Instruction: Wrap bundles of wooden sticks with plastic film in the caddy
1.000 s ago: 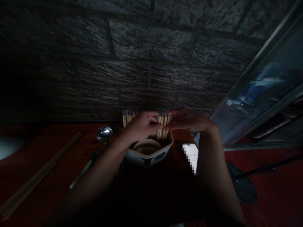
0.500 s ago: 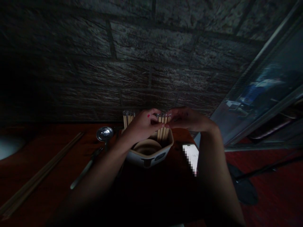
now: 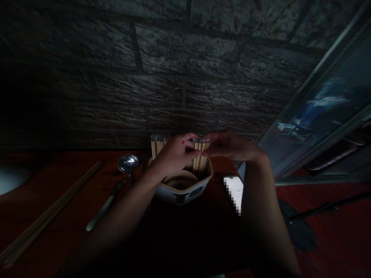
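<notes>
A bundle of wrapped wooden chopsticks [image 3: 199, 160] stands upright in the right part of a pale container [image 3: 188, 193]. From the left, my left hand [image 3: 176, 152] closes its thumb and fingers on the bundle near the top. My right hand [image 3: 227, 144] grips the same bundle from the right, its fingertips at the clear wrapping. A second group of wrapped chopsticks [image 3: 156, 146] stands at the container's back left, partly hidden behind my left hand. In front of the bundle, inside the container, sits a round cup-like holder [image 3: 181, 179].
Left of the container lie a metal ladle [image 3: 128, 163], a tool with a pale handle [image 3: 101, 212] and long wooden sticks [image 3: 52, 212] on the brown table [image 3: 72, 162]. A lit phone [image 3: 233, 191] lies to the right. Behind rises a stone wall [image 3: 185, 77]; a glass panel [image 3: 313, 108] stands at right.
Almost nothing differs. Both hands stay on the chopstick bundle, with only a very slight shift of the left hand to the right.
</notes>
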`<state>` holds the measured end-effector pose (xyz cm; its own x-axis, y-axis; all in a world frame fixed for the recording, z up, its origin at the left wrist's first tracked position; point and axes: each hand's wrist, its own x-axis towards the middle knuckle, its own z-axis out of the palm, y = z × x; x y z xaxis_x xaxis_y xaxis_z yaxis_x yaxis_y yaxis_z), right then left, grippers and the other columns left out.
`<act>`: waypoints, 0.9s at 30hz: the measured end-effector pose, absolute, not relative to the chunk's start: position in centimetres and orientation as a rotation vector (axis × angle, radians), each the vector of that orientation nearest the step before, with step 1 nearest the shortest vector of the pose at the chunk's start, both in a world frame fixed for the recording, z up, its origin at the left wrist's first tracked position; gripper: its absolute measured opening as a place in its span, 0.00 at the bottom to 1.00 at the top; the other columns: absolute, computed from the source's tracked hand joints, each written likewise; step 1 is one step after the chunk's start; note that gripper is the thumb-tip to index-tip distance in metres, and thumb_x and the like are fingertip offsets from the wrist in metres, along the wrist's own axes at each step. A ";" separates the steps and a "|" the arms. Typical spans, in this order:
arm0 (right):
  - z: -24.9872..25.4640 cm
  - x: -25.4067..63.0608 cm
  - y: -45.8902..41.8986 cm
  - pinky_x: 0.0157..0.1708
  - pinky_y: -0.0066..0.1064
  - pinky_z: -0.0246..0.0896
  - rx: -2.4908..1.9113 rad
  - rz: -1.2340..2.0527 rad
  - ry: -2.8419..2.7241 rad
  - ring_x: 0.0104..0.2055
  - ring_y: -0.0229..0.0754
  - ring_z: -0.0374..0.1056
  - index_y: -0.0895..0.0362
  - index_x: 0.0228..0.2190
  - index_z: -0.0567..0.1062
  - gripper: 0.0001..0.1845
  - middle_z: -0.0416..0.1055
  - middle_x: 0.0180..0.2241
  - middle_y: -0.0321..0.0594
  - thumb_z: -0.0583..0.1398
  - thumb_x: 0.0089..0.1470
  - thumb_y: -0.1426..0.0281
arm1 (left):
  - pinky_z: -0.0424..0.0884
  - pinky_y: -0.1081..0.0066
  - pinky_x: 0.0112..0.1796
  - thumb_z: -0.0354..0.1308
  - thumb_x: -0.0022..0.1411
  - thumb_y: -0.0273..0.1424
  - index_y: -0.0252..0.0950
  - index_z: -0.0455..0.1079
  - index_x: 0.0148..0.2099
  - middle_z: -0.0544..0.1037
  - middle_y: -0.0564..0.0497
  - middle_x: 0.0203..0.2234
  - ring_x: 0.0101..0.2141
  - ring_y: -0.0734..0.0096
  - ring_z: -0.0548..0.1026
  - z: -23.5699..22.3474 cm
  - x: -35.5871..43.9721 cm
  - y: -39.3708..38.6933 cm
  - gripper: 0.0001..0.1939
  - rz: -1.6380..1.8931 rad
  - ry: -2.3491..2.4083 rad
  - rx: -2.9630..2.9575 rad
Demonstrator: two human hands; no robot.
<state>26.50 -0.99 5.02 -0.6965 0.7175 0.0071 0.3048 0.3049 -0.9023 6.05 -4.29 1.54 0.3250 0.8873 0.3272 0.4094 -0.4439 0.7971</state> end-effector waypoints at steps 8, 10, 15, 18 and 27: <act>4.8 26.6 -0.9 0.39 0.29 0.67 -0.904 1.386 -2.144 0.38 0.38 0.73 0.58 0.38 0.77 0.18 0.77 0.36 0.40 0.69 0.44 0.65 | 0.74 0.65 0.38 0.61 0.57 0.29 0.32 0.67 0.54 0.82 0.43 0.37 0.37 0.61 0.81 1.4 6.1 -4.2 0.22 1.076 1.114 1.969; 4.8 26.6 -0.9 0.39 0.29 0.67 -0.906 1.374 -2.152 0.38 0.39 0.73 0.56 0.38 0.77 0.17 0.78 0.36 0.39 0.68 0.45 0.65 | 0.74 0.65 0.38 0.62 0.57 0.30 0.32 0.66 0.56 0.82 0.44 0.38 0.37 0.61 0.81 1.3 6.1 -4.1 0.24 1.086 1.112 1.978; 5.0 26.6 -1.0 0.36 0.28 0.64 -0.935 1.276 -2.210 0.36 0.38 0.71 0.56 0.39 0.77 0.16 0.77 0.34 0.38 0.67 0.47 0.64 | 0.73 0.65 0.36 0.63 0.56 0.30 0.30 0.63 0.59 0.82 0.43 0.36 0.36 0.62 0.81 1.1 6.3 -4.0 0.29 1.134 1.101 1.942; 5.1 26.7 -1.0 0.33 0.28 0.63 -0.961 1.236 -2.220 0.34 0.36 0.70 0.56 0.40 0.76 0.16 0.76 0.33 0.37 0.67 0.48 0.64 | 0.73 0.66 0.35 0.63 0.56 0.30 0.30 0.63 0.59 0.82 0.43 0.35 0.35 0.62 0.80 1.0 6.4 -4.0 0.29 1.146 1.091 1.925; 5.0 26.6 -1.0 0.35 0.29 0.64 -0.922 1.251 -2.211 0.34 0.36 0.69 0.54 0.38 0.77 0.11 0.76 0.34 0.37 0.65 0.51 0.65 | 0.71 0.69 0.33 0.62 0.57 0.32 0.31 0.64 0.58 0.81 0.45 0.33 0.32 0.65 0.79 0.8 6.5 -4.0 0.27 1.160 1.119 1.976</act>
<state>26.63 -0.99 4.95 -0.6835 0.7284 0.0466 0.3351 0.3699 -0.8666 6.45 -4.01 0.77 0.2691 0.8759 0.4004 0.3685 -0.4778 0.7975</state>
